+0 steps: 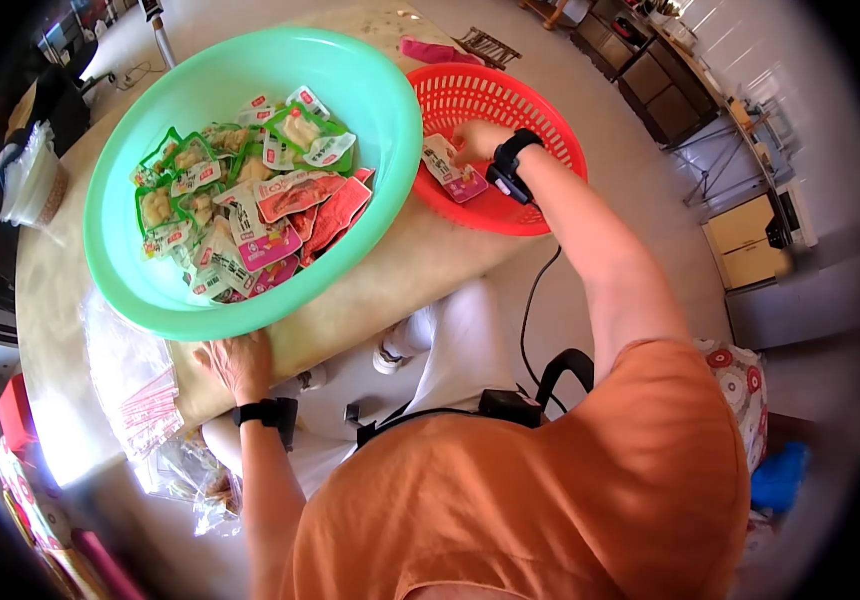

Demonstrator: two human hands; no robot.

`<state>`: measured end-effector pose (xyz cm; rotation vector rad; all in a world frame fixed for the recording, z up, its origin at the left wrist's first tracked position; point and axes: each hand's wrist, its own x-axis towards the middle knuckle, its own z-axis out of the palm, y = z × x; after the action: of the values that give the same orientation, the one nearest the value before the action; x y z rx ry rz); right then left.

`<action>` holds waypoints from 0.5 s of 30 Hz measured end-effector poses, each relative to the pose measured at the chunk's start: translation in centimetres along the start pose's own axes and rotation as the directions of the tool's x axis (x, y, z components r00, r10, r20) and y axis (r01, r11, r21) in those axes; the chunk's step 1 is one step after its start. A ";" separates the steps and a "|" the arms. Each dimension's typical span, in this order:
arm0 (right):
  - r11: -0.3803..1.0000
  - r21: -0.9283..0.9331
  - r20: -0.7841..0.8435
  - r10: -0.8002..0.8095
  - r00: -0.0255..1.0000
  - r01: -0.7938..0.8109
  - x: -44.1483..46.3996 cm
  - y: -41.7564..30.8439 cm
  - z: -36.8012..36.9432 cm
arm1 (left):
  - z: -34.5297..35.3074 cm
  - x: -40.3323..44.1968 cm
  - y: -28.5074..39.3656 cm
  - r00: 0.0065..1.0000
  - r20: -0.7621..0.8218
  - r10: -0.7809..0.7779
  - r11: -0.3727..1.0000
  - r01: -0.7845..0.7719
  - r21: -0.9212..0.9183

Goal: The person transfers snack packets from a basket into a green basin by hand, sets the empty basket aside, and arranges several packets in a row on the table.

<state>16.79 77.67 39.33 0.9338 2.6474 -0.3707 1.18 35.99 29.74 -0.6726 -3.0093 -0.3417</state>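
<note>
My right hand [482,141] reaches into a red slotted plastic basket [562,165]. Its fingers are closed on a white-and-pink snack packet [464,185] inside the basket. My left hand [238,364] rests on the table at the near rim of a large light-green basin [390,190]. Its fingers look spread, with the tips partly tucked by the rim, and they hold nothing that I can see. Inside the basin lie several sealed snack packets: green-edged ones with pale food [159,207], red ones [337,214] and a white-and-pink one [268,238].
Clear plastic bags with pink-striped strips [150,405] lie on the round table [430,245] at the left. A plastic tub [40,185] stands at the far left edge. A pink cloth [438,50] sits behind the basket. A black cable [530,310] hangs below the table edge.
</note>
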 end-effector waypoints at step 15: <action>0.990 0.116 -0.152 0.093 0.984 -0.076 3.0 2.0 4.8 | -0.1 0.0 0.0 0.998 0.002 0.057 0.996 -0.057 0.064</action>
<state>16.80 79.22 33.50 1.1502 2.7401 -0.4438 1.15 35.95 29.83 -0.7510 -2.9793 -0.2417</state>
